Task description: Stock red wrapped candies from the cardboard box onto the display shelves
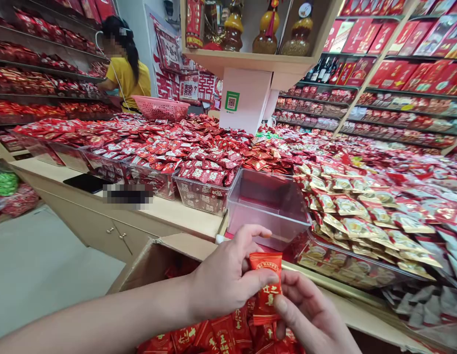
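Note:
Both hands hold one red packet with gold lettering, upright above an open cardboard box. My left hand pinches its upper left part between thumb and fingers, with the index finger stretched out above. The thumb and fingers of my right hand grip its lower right edge. More red packets lie in the box below the hands. Just beyond my left hand stands a clear plastic bin with nothing visible inside.
Clear bins heaped with red packets line the counter; gold and white packets are at the right. A black flat object lies on the counter. A person in yellow stands near the left shelves.

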The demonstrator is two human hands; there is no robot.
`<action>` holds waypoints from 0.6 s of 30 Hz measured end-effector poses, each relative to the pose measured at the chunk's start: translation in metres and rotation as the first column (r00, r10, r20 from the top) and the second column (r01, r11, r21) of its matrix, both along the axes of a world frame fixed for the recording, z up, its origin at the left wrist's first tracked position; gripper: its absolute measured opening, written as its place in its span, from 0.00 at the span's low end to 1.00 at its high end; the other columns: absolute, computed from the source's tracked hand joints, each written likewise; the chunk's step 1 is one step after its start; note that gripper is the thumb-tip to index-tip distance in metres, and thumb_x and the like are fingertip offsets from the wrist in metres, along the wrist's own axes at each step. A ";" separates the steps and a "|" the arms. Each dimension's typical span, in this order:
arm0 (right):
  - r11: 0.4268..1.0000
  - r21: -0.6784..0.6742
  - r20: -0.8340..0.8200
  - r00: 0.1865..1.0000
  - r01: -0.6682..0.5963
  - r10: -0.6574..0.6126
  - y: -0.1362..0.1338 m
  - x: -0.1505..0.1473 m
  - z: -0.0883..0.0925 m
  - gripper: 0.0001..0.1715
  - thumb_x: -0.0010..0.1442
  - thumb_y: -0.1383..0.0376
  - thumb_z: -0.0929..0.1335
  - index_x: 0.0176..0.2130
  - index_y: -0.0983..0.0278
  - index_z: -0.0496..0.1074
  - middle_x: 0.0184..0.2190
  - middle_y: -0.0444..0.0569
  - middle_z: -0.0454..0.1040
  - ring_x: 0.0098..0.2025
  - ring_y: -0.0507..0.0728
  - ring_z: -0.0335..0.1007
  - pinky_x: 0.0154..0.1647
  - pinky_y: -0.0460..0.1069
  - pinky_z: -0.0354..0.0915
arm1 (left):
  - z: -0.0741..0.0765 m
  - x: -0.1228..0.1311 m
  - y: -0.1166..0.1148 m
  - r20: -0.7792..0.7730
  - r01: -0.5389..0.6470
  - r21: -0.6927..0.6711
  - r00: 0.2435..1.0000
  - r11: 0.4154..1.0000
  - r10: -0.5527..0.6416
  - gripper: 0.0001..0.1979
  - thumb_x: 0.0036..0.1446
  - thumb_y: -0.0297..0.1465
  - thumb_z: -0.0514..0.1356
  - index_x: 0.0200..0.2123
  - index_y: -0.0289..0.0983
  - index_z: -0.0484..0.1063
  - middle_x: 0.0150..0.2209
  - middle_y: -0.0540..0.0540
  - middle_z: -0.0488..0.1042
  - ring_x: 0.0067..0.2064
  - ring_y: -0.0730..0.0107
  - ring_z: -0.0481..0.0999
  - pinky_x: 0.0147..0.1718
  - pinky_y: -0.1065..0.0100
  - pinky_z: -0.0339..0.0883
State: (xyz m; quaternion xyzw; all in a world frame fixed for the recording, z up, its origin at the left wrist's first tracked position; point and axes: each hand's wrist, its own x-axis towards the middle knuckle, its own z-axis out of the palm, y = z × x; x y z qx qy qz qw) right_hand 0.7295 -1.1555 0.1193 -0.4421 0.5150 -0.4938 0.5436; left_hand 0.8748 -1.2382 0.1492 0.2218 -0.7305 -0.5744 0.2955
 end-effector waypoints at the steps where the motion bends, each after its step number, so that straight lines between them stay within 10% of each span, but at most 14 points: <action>1: 1.000 0.006 0.016 1.000 0.004 -0.004 -0.003 0.003 0.003 0.19 0.48 0.52 0.68 0.35 0.62 0.67 0.29 0.44 0.71 0.23 0.48 0.63 0.21 0.42 0.63 | 0.000 -0.003 0.000 0.008 0.006 -0.004 1.000 1.000 -0.006 0.19 0.54 0.29 0.54 0.49 0.41 0.52 0.31 0.51 0.68 0.27 0.79 0.67 0.25 0.76 0.61; 8: 0.999 -0.031 -0.170 0.985 0.026 -0.031 -0.017 -0.007 0.040 0.16 0.48 0.55 0.69 0.33 0.64 0.69 0.23 0.44 0.70 0.22 0.49 0.64 0.17 0.41 0.60 | 0.018 0.014 -0.011 -0.072 -0.082 -0.108 0.995 0.991 0.074 0.14 0.59 0.31 0.49 0.49 0.40 0.54 0.32 0.50 0.69 0.28 0.78 0.69 0.26 0.76 0.64; 12: 0.962 -0.249 -0.323 0.926 0.114 -0.194 -0.066 -0.034 0.080 0.11 0.48 0.59 0.70 0.31 0.63 0.70 0.21 0.41 0.69 0.23 0.47 0.63 0.19 0.39 0.59 | 0.019 0.059 -0.042 0.066 -0.264 -0.580 0.928 0.771 0.367 0.09 0.56 0.31 0.52 0.39 0.38 0.67 0.37 0.48 0.72 0.38 0.72 0.70 0.39 0.72 0.63; 14: 0.974 -0.158 -0.320 0.925 0.161 -0.205 -0.105 -0.044 0.085 0.08 0.48 0.62 0.70 0.29 0.64 0.69 0.22 0.40 0.68 0.20 0.45 0.60 0.17 0.39 0.56 | 0.010 0.078 -0.058 0.199 -0.250 -0.658 0.852 0.710 0.484 0.09 0.56 0.33 0.51 0.35 0.37 0.70 0.33 0.49 0.73 0.36 0.72 0.70 0.36 0.72 0.62; 18: 0.931 0.312 -0.374 0.925 0.189 -0.062 -0.179 -0.046 0.059 0.08 0.51 0.76 0.64 0.26 0.65 0.65 0.18 0.40 0.66 0.18 0.46 0.60 0.19 0.40 0.60 | -0.010 0.095 -0.072 0.355 -0.191 -0.610 0.802 0.769 0.480 0.11 0.57 0.34 0.49 0.34 0.38 0.70 0.30 0.50 0.73 0.31 0.74 0.70 0.30 0.74 0.61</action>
